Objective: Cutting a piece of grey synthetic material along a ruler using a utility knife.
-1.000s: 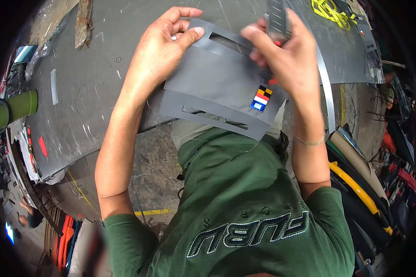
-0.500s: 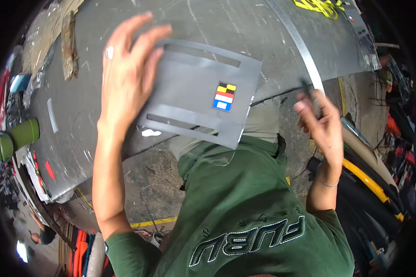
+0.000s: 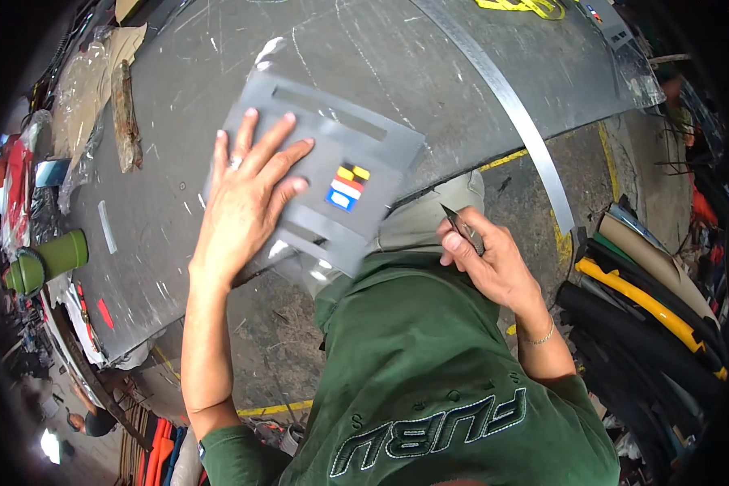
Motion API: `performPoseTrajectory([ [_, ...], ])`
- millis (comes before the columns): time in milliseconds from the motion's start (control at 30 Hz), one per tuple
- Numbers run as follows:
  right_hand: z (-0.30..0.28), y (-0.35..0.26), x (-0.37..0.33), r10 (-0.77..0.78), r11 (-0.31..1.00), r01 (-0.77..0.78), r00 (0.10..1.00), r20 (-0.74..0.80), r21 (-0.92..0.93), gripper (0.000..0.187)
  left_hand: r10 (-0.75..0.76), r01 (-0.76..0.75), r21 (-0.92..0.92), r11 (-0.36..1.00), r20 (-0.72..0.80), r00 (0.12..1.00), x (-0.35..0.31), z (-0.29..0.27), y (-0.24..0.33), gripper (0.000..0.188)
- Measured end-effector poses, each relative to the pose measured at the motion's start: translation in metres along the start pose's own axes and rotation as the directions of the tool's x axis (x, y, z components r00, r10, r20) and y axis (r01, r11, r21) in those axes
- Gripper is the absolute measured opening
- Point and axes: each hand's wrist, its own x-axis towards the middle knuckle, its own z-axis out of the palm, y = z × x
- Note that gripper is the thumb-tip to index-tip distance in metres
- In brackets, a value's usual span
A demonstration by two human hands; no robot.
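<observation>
A grey plastic-like sheet (image 3: 320, 130) with two long slots lies on the dark tabletop, its near corner reaching past the table edge over my lap. It bears a small patch (image 3: 347, 188) in black, yellow, red, white and blue. My left hand (image 3: 247, 190) rests palm down on the sheet's left part, fingers spread, a ring on one finger. Right of the sheet and apart from it, my right hand (image 3: 494, 259) grips a craft knife (image 3: 466, 232). Its dark pointed blade tilts up and to the left.
A long metal strip (image 3: 514, 105) curves across the table and out past its edge. A green bottle (image 3: 57, 257) lies at the left edge, near a piece of bark (image 3: 125, 117) and clear plastic wrap. Yellow strapping (image 3: 526, 6) lies at the back. Material rolls (image 3: 644, 304) stand at the right.
My left hand has come down flat onto the sheet, which has shifted left and turned slightly. My right hand with the knife has moved left, away from the metal strip's end.
</observation>
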Motion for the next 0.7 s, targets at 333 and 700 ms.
performPoseTrajectory([
  [333,-0.015,0.026,-0.001,-0.088,0.996,0.08,0.973,-0.215,-0.045,0.046,-0.218,0.204,-0.099,0.974,-0.168,0.961,-0.03,0.023,0.093,0.062],
  [700,-0.016,0.02,0.039,-0.215,0.974,0.225,0.951,-0.224,0.018,0.028,-0.276,0.248,-0.155,0.956,-0.204,0.939,-0.086,0.037,0.112,0.036],
])
